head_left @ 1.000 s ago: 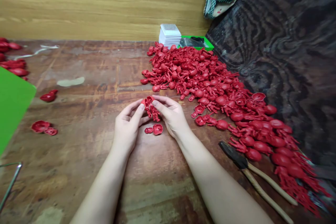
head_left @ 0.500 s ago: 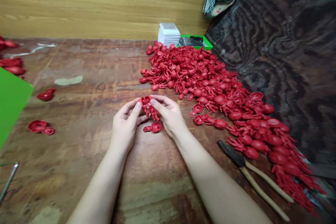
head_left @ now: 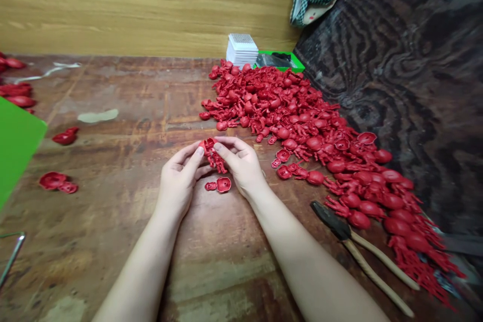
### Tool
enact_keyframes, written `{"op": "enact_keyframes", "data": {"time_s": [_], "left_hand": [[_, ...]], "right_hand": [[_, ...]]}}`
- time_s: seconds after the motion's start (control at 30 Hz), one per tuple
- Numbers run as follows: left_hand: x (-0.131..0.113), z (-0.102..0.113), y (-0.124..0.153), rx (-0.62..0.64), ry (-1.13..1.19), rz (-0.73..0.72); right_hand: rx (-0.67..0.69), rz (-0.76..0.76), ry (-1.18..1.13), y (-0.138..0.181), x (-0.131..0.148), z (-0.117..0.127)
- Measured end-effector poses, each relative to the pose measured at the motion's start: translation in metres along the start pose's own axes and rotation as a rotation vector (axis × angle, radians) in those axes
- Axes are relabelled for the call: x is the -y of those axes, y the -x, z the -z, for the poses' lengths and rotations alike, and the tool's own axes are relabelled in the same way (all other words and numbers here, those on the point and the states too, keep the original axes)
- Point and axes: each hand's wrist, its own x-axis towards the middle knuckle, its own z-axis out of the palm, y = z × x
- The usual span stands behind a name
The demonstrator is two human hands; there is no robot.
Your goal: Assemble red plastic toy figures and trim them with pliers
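Note:
Both hands meet at the middle of a worn wooden table (head_left: pixel 124 110). My left hand (head_left: pixel 180 181) and my right hand (head_left: pixel 241 163) pinch the same small red plastic piece (head_left: pixel 213 153) between thumbs and fingertips, its spiky legs hanging down. Just below it, two loose red shell parts (head_left: pixel 221 184) lie on the table. A long heap of the same red plastic pieces (head_left: pixel 320 141) stretches from the back centre to the right front, right of my right hand.
A wooden-handled tool (head_left: pixel 362 249) lies at the right front. A white stack (head_left: pixel 242 50) and a green tray (head_left: pixel 283 61) stand at the back wall. A green sheet (head_left: pixel 15 146) and scattered red parts (head_left: pixel 58 182) are at the left. A metal rod (head_left: pixel 11 259) sits at lower left.
The hands stay pinched on the red piece with only slight finger shifts. The view has drifted a little.

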Motion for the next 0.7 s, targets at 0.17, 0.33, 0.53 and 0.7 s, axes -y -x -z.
{"op": "enact_keyframes", "data": {"time_s": [0.17, 0.33, 0.53, 0.7], "left_hand": [[-0.0001, 0.0010, -0.0003, 0.010, -0.007, -0.008], [-0.0006, 0.0016, -0.0004, -0.010, -0.002, -0.003], [0.0008, 0.0027, 0.0007, -0.037, 0.027, 0.011], [0.0020, 0.0039, 0.0019, -0.024, 0.008, -0.020]], "right_hand": [[0.010, 0.026, 0.052, 0.0007, 0.0001, 0.0000], [0.022, 0.005, 0.067, 0.0002, -0.0003, 0.0018], [0.054, -0.004, 0.059, 0.0012, 0.0035, 0.0058], [0.121, -0.113, -0.004, 0.0014, 0.0047, 0.0076]]}}
